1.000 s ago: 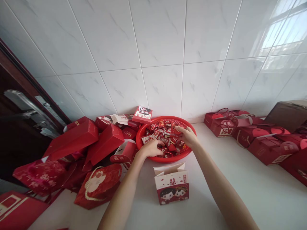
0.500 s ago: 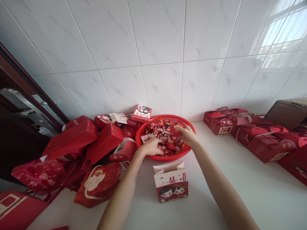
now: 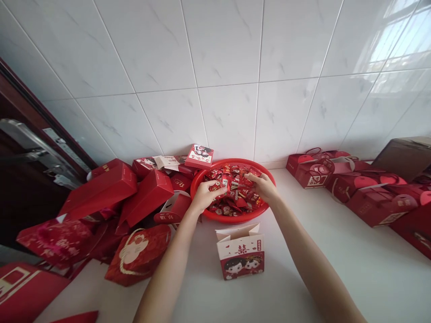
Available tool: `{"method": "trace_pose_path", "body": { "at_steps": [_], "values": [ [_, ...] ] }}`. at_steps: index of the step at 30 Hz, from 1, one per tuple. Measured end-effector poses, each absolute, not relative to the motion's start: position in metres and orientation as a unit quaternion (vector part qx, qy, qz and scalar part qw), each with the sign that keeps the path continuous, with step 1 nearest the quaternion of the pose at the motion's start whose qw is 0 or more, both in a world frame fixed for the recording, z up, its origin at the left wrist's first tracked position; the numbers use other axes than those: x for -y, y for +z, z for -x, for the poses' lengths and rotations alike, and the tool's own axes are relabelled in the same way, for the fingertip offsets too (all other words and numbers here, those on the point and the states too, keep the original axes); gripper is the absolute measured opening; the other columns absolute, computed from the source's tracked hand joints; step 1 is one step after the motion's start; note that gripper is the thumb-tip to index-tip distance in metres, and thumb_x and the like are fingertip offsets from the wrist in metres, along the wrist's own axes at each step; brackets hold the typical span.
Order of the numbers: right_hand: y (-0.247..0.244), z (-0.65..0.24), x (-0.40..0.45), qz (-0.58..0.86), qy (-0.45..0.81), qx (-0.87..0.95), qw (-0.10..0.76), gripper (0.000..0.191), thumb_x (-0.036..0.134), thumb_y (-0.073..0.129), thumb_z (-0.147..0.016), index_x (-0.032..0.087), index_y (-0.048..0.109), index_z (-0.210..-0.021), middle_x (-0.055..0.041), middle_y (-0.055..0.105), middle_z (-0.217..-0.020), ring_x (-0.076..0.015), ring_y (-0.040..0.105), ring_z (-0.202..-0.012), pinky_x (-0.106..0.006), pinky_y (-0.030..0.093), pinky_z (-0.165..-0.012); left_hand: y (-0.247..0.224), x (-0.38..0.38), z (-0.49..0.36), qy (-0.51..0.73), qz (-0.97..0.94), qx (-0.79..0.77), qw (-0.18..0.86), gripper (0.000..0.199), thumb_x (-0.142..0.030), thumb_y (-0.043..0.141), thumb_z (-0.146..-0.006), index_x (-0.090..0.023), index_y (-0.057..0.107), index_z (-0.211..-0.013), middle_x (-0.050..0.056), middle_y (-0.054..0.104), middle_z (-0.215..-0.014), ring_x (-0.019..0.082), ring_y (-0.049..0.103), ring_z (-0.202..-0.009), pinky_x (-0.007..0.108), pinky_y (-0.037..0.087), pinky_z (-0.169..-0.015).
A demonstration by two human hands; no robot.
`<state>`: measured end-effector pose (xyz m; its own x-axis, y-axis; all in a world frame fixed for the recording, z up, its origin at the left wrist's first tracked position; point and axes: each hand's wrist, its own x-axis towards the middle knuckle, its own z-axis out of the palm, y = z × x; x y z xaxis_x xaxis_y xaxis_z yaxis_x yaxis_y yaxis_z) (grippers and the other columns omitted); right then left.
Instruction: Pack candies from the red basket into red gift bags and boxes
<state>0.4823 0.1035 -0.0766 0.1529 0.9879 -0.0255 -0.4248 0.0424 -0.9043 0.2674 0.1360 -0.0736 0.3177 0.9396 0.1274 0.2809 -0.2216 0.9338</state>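
A round red plastic basket full of red wrapped packets stands against the tiled wall. Over its left side my left hand pinches a small red packet between thumb and fingers. My right hand is over the basket's right side, thumb and fingers pressed together near the packets; what they hold is too small to make out. Between my forearms a small white and red box with two cartoon faces stands upright, its top open.
Red boxes and bags are piled at the left, beside a dark door with a metal handle. Red handled boxes line the right side, near a brown box. A flat red and white box lies behind the basket's left rim.
My left hand has lifted slightly from the packets and now has a small red packet in its fingers. My right hand has stayed at nearly the same spot.
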Motion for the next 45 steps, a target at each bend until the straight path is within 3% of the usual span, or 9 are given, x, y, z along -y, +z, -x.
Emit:
{"method": "trace_pose_path", "body": {
  "at_steps": [5, 10, 20, 26, 30, 35, 39, 45],
  "values": [
    [-0.074, -0.482, -0.102, 0.413, 0.554, 0.354, 0.63, 0.035, 0.033, 0.091, -0.057, 0.022, 0.069, -0.081, -0.0032, 0.074, -0.083, -0.0212, 0.069, -0.076, -0.03, 0.058, -0.058, -0.078, -0.14, -0.268, 0.397, -0.677, -0.454, 0.422, 0.055, -0.064, 0.073, -0.068, -0.015, 0.079, -0.091, 0.006, 0.078, -0.091, 0.028, 0.069, -0.095, 0.035, 0.052, -0.087],
    [-0.076, -0.483, -0.102, 0.397, 0.557, 0.371, 0.628, 0.037, 0.035, 0.091, -0.058, 0.022, 0.069, -0.083, -0.0019, 0.074, -0.084, -0.0195, 0.069, -0.077, -0.031, 0.059, -0.063, -0.082, -0.144, -0.268, 0.421, -0.665, -0.434, 0.438, 0.054, -0.063, 0.072, -0.071, -0.017, 0.08, -0.097, 0.006, 0.079, -0.096, 0.028, 0.068, -0.102, 0.035, 0.05, -0.094],
    [-0.072, -0.481, -0.101, 0.415, 0.571, 0.342, 0.62, 0.034, 0.027, 0.091, -0.056, 0.019, 0.069, -0.081, -0.0008, 0.073, -0.081, -0.017, 0.068, -0.075, -0.026, 0.058, -0.06, -0.093, -0.152, -0.268, 0.465, -0.636, -0.47, 0.399, 0.049, -0.064, 0.067, -0.071, -0.016, 0.074, -0.079, 0.005, 0.073, -0.08, 0.026, 0.065, -0.093, 0.031, 0.05, -0.078],
    [-0.077, -0.484, -0.104, 0.419, 0.579, 0.347, 0.607, 0.037, 0.028, 0.091, -0.058, 0.02, 0.065, -0.082, -0.0012, 0.073, -0.082, -0.0181, 0.069, -0.076, -0.027, 0.056, -0.062, -0.09, -0.148, -0.268, 0.428, -0.675, -0.497, 0.337, 0.032, -0.044, 0.061, -0.079, -0.017, 0.078, -0.079, 0.004, 0.077, -0.08, 0.026, 0.069, -0.088, 0.033, 0.051, -0.08],
    [-0.08, -0.485, -0.105, 0.41, 0.578, 0.356, 0.61, 0.038, 0.028, 0.091, -0.059, 0.02, 0.064, -0.086, -0.0009, 0.072, -0.08, -0.0193, 0.069, -0.078, -0.031, 0.058, -0.066, -0.086, -0.143, -0.268, 0.392, -0.716, -0.512, 0.266, 0.026, -0.028, 0.058, -0.082, -0.018, 0.08, -0.087, 0.008, 0.08, -0.096, 0.027, 0.072, -0.095, 0.036, 0.053, -0.09],
    [-0.082, -0.485, -0.106, 0.405, 0.569, 0.378, 0.607, 0.041, 0.033, 0.091, -0.059, 0.02, 0.066, -0.088, -0.0017, 0.072, -0.078, -0.0203, 0.069, -0.077, -0.032, 0.057, -0.067, -0.079, -0.135, -0.269, 0.333, -0.798, -0.46, 0.199, 0.036, -0.01, 0.065, -0.071, -0.022, 0.08, -0.102, 0.007, 0.077, -0.115, 0.027, 0.068, -0.113, 0.039, 0.047, -0.106],
    [-0.079, -0.484, -0.104, 0.406, 0.574, 0.374, 0.605, 0.041, 0.035, 0.093, -0.055, 0.019, 0.068, -0.084, -0.0017, 0.073, -0.082, -0.0184, 0.068, -0.077, -0.03, 0.056, -0.066, -0.074, -0.13, -0.274, 0.204, -0.843, -0.462, 0.184, 0.032, -0.025, 0.081, -0.067, -0.026, 0.081, -0.099, 0.006, 0.078, -0.11, 0.033, 0.067, -0.113, 0.046, 0.044, -0.107],
    [-0.075, -0.482, -0.101, 0.426, 0.566, 0.363, 0.606, 0.041, 0.034, 0.093, -0.053, 0.019, 0.066, -0.08, 0.0002, 0.07, -0.074, -0.0159, 0.065, -0.069, -0.026, 0.051, -0.058, -0.071, -0.131, -0.279, 0.097, -0.859, -0.472, 0.171, 0.038, -0.04, 0.083, -0.068, -0.026, 0.081, -0.103, 0.008, 0.079, -0.106, 0.034, 0.069, -0.108, 0.037, 0.05, -0.091]
  ]
}}
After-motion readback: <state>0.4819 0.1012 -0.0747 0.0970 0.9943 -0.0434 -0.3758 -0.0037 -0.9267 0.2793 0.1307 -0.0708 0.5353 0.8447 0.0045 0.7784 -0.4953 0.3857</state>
